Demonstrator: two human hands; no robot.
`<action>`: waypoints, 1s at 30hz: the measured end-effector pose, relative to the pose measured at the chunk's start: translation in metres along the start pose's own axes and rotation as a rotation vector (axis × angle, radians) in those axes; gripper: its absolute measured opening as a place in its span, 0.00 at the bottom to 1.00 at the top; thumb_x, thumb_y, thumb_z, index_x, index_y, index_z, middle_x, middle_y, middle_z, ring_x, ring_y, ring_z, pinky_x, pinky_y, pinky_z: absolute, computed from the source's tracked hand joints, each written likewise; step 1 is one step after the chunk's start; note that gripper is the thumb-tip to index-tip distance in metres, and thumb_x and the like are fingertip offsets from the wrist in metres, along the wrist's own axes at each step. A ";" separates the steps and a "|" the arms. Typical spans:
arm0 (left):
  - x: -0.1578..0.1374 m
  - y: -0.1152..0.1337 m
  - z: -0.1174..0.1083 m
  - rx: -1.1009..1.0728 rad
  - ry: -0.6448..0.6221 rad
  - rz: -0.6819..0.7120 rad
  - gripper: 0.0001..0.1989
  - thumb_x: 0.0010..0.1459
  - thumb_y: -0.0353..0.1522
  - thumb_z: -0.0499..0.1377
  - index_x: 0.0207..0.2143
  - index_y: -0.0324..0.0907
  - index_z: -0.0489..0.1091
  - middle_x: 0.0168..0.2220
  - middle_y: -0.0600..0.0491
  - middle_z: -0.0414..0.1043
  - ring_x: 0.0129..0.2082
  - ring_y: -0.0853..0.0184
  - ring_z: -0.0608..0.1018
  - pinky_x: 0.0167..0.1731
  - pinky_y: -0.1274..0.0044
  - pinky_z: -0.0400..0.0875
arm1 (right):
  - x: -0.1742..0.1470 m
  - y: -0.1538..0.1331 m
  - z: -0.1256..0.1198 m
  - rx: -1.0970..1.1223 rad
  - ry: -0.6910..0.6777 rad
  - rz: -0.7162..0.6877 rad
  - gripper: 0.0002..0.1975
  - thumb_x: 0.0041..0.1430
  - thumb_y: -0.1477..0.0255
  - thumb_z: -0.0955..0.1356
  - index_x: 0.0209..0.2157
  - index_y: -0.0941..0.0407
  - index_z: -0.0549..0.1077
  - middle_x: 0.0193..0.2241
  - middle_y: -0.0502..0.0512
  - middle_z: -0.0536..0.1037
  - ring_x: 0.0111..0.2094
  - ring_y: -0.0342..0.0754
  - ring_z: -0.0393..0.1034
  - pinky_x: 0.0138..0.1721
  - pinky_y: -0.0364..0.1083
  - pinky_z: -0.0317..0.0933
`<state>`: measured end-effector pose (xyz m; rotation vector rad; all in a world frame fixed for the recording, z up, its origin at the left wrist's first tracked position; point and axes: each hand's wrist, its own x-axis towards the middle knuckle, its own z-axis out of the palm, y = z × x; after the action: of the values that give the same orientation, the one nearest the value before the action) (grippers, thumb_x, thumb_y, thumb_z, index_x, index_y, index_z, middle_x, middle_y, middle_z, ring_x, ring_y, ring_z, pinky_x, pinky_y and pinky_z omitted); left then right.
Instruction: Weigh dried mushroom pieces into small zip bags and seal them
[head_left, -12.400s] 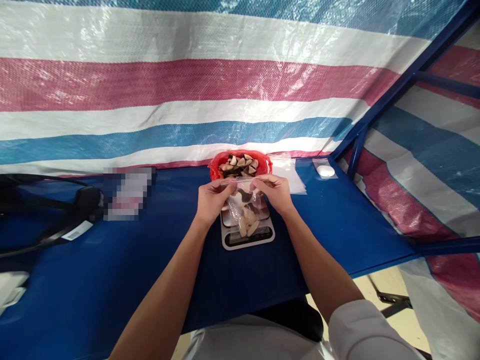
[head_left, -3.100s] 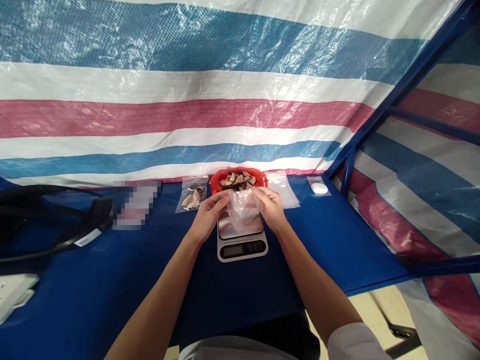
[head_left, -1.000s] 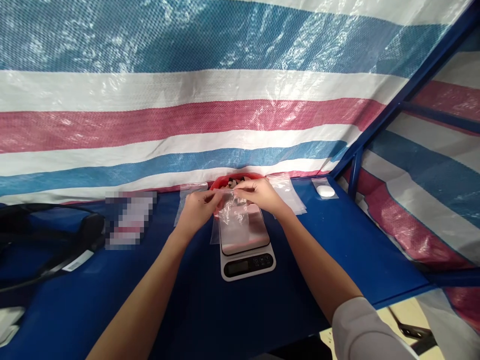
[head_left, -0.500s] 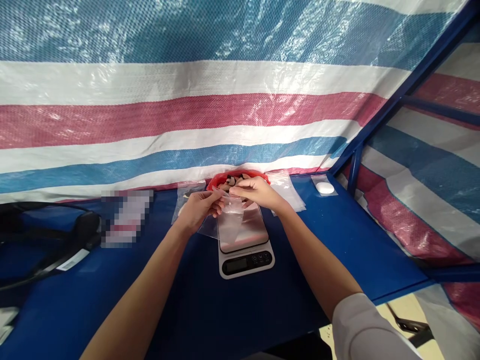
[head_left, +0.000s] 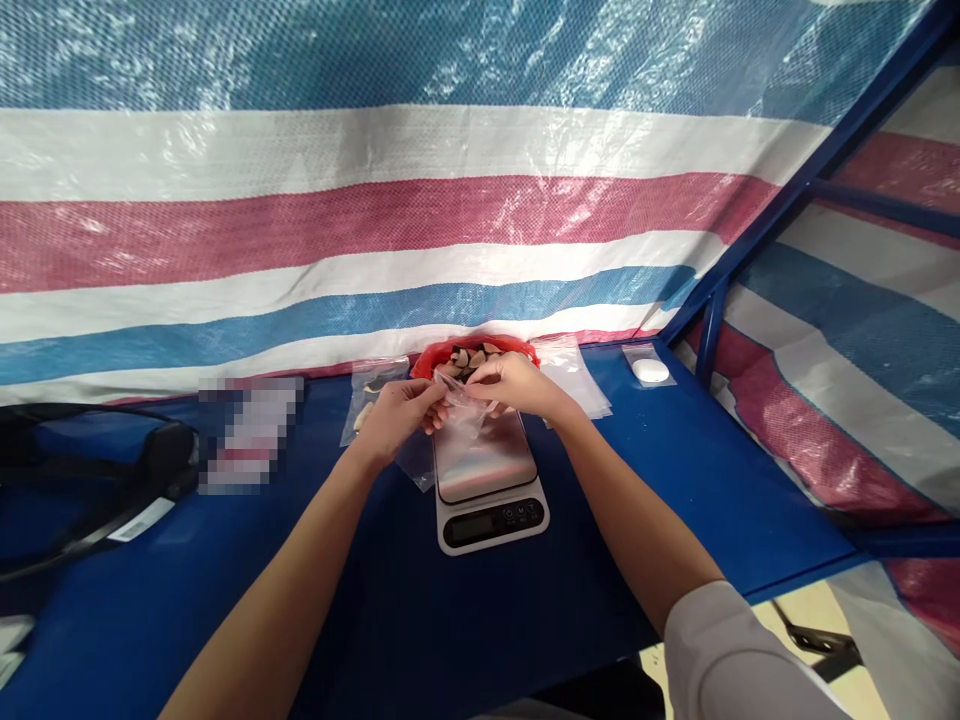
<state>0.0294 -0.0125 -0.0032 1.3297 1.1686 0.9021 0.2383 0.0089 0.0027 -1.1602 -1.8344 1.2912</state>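
Note:
Between my two hands hangs a clear plastic bag (head_left: 466, 410), its mouth spread a little. My left hand (head_left: 401, 415) pinches one edge of it, and my right hand (head_left: 514, 385) pinches the other. Below the bag lies a white kitchen scale (head_left: 491, 535) with a metal plate and a dark display. Behind my hands sits a red plastic bag (head_left: 429, 360) holding several pale, dark-edged pieces (head_left: 471, 356), partly hidden by my fingers. Left of it, another clear bag (head_left: 367, 385) lies flat with some pale pieces inside.
A stack of clear bags (head_left: 581, 380) lies right of the red bag. Farther right, a small bag holds a white rounded object (head_left: 649, 371). Black headgear with a strap (head_left: 161, 465) and a blurred packet (head_left: 251, 435) are at left. Striped sheeting (head_left: 375, 220) closes off the back.
The clear bag's mouth has been drawn apart and its film now stands up crumpled between my fingers. Both hands stay in nearly the same place over the scale.

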 end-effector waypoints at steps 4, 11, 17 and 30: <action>-0.003 0.006 -0.009 0.242 0.056 0.074 0.21 0.55 0.46 0.63 0.18 0.42 0.69 0.17 0.54 0.69 0.18 0.70 0.69 0.21 0.77 0.62 | -0.001 0.001 -0.007 0.028 0.033 0.002 0.07 0.54 0.68 0.73 0.26 0.57 0.81 0.22 0.53 0.79 0.23 0.44 0.75 0.21 0.40 0.70; -0.005 0.006 -0.012 0.659 0.136 0.303 0.19 0.61 0.46 0.58 0.27 0.42 0.75 0.24 0.53 0.77 0.25 0.66 0.75 0.29 0.76 0.66 | -0.004 -0.001 -0.015 0.002 0.039 0.014 0.07 0.54 0.69 0.71 0.27 0.57 0.80 0.23 0.52 0.80 0.25 0.45 0.76 0.23 0.40 0.70; -0.007 -0.002 0.006 0.710 0.220 0.492 0.26 0.60 0.47 0.61 0.56 0.43 0.72 0.57 0.43 0.74 0.54 0.52 0.77 0.55 0.66 0.69 | -0.007 -0.008 -0.013 0.038 0.036 0.010 0.08 0.53 0.69 0.71 0.23 0.57 0.79 0.23 0.51 0.78 0.24 0.44 0.74 0.25 0.41 0.72; -0.005 -0.039 0.032 0.726 0.232 0.515 0.62 0.49 0.54 0.69 0.73 0.45 0.35 0.69 0.37 0.55 0.70 0.45 0.58 0.64 0.52 0.61 | -0.008 -0.018 -0.012 0.143 0.000 0.069 0.08 0.53 0.67 0.73 0.28 0.59 0.81 0.24 0.52 0.79 0.26 0.43 0.73 0.25 0.39 0.70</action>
<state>0.0540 -0.0284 -0.0446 2.2314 1.4328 1.0582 0.2461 0.0040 0.0232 -1.1539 -1.6852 1.4363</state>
